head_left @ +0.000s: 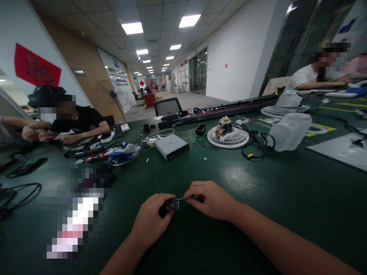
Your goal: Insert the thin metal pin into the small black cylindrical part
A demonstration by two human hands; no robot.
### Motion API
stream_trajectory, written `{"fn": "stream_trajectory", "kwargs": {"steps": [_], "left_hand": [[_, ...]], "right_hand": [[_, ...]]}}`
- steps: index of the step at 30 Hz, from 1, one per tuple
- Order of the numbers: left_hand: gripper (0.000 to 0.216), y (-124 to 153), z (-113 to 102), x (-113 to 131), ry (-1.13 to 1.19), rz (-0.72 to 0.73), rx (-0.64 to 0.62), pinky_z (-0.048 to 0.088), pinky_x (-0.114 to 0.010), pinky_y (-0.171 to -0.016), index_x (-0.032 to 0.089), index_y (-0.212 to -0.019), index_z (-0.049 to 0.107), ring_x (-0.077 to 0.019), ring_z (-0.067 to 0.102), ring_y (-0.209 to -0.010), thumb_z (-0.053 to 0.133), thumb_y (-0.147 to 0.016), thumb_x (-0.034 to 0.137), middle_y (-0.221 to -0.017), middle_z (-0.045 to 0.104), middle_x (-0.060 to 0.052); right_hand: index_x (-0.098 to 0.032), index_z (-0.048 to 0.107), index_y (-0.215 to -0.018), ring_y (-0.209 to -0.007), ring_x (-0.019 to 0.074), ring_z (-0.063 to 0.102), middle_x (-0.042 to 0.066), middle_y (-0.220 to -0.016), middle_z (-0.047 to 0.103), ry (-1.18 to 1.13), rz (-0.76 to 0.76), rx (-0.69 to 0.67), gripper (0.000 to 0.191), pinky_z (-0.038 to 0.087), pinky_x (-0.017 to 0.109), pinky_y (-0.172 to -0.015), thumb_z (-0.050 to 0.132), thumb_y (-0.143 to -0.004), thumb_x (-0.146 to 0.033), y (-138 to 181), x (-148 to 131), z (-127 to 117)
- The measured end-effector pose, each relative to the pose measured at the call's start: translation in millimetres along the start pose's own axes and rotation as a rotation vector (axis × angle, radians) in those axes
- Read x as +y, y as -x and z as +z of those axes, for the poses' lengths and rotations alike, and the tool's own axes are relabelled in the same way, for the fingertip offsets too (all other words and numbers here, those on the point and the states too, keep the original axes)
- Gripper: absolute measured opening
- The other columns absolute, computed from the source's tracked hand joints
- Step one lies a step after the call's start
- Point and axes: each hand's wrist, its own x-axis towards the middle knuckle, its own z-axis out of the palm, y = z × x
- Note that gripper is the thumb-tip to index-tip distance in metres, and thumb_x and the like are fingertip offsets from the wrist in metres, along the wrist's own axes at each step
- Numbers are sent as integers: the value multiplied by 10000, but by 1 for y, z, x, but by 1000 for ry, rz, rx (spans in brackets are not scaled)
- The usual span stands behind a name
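My left hand [151, 215] is closed around a short black cylinder [171, 205], whose round greyish end faces right. Between the fingertips of my right hand [210, 200] is a small screwdriver [200, 198] with a thin metal shaft and dark handle. Its tip meets the upper rim of the cylinder's end; whether it sits inside cannot be made out. Both hands are just above the green tabletop [241, 233]. My left palm hides the rest of the cylinder.
Beyond my hands lies a silver disc drive [172, 146], with a white cable [150, 141] behind it. Rightward are an opened fan part [228, 134] on a white grille and a white housing [291, 131]. Tools and a blue cloth [123, 152] lie left. Two people sit across the table.
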Motion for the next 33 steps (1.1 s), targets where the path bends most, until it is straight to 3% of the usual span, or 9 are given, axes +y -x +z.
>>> {"fn": "stream_trajectory", "kwargs": {"steps": [6,11,17,22,26,31,33], "left_hand": [[322,0,-1,4,-11,4,64,573,-366,-827,249,-1118,624,-198,679,-928,652,-803,187,-1028,708,-21],[345,0,-1,3,-23,85,20,561,-384,-863,245,-1136,612,-201,666,-968,628,-807,144,-1060,696,-30],[384,1,0,1,-16,63,-27,550,-373,-890,253,-1160,603,-190,652,-1000,602,-807,101,-1102,678,-26],[375,0,-1,3,-43,49,-41,556,-362,-874,245,-1190,596,-190,656,-986,590,-830,139,-1106,677,-31],[362,0,-1,3,-62,56,-37,560,-348,-859,246,-1172,611,-188,662,-969,585,-828,140,-1094,683,-29],[377,1,0,2,-95,78,-31,556,-356,-870,247,-1214,591,-200,662,-980,601,-842,187,-1109,685,-42],[365,0,1,2,-112,89,-35,556,-359,-873,248,-1207,596,-203,662,-985,603,-846,195,-1109,688,-42]], "right_hand": [[-236,726,-971,-744,133,605,13,-854,673,53,2,8,190,434,251,-673,585,-852,-194,0,0,1],[-244,731,-967,-738,129,606,8,-867,678,70,22,0,197,432,243,-660,589,-840,-193,0,-3,2],[-228,741,-919,-728,131,612,6,-825,686,-22,5,-47,194,437,243,-667,610,-795,-157,0,-9,4],[-223,749,-866,-715,137,613,2,-786,693,-44,169,32,149,435,248,-649,625,-789,-191,-2,-5,8],[-222,755,-865,-687,128,612,-5,-773,696,-131,172,-60,164,432,235,-624,630,-768,-178,-3,-3,9],[-225,760,-851,-717,140,626,-2,-792,713,-134,277,27,158,435,244,-636,623,-778,-201,-4,-4,8],[-230,763,-838,-703,142,627,-5,-768,714,-144,281,-22,155,436,245,-626,629,-765,-198,-4,-3,8]]}}
